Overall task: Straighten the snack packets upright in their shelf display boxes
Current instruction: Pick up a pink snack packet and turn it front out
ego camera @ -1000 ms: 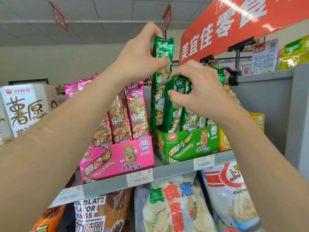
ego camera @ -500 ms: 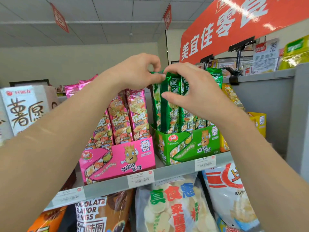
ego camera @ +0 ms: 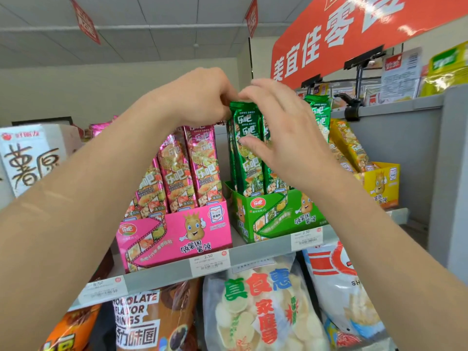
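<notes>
In the green display box point(ego camera: 278, 214), with a shelf tag point(ego camera: 306, 238) reading 2.50 just below it and the pink box point(ego camera: 174, 234) to its left, the green packets point(ego camera: 249, 171) stand upright, the left hand point(ego camera: 202, 97) pinching the front one's top edge, the right hand point(ego camera: 286, 138) curled round the bunch.

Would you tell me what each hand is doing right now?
Left hand: closed, pinching the front green packet's top.
Right hand: closed, gripping that packet too.
</notes>
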`<state>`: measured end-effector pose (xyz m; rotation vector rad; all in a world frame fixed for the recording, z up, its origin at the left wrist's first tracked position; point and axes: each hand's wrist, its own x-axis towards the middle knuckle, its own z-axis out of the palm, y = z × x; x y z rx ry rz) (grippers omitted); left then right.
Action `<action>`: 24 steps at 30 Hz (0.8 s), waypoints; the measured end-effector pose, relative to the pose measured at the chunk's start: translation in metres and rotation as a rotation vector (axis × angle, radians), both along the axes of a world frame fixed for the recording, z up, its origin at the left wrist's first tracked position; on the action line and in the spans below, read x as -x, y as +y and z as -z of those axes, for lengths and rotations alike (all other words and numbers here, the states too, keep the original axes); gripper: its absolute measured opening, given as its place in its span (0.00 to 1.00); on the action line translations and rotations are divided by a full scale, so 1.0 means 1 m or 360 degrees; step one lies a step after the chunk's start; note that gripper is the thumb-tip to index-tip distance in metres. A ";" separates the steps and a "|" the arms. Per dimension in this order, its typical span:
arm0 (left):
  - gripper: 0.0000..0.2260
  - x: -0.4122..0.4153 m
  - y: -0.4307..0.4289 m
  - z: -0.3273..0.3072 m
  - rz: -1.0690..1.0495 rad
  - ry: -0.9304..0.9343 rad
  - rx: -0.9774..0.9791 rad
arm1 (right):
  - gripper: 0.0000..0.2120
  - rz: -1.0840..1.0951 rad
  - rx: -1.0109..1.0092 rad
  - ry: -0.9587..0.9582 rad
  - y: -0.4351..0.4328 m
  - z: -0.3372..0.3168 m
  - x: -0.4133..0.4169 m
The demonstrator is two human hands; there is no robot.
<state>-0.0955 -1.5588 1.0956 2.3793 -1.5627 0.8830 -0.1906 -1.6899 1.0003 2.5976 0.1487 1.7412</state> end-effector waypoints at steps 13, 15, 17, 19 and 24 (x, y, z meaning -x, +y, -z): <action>0.15 0.003 0.010 0.048 0.0013 -0.0393 0.0373 | 0.15 0.0029 -0.0037 0.0127 -0.020 0.096 0.023; 0.20 0.002 0.014 0.049 -0.0027 -0.0433 0.0451 | 0.14 0.0011 -0.0065 0.0084 -0.019 0.097 0.020; 0.20 0.000 0.021 0.047 -0.0203 -0.0571 0.0520 | 0.14 0.0013 -0.0086 0.0080 -0.018 0.098 0.016; 0.18 -0.003 0.029 0.043 -0.0446 -0.0701 0.0461 | 0.14 0.0047 -0.0098 0.0099 -0.014 0.098 0.013; 0.19 -0.004 0.039 0.044 -0.0369 -0.0605 0.0135 | 0.11 0.0075 -0.0186 0.0104 -0.001 0.091 0.009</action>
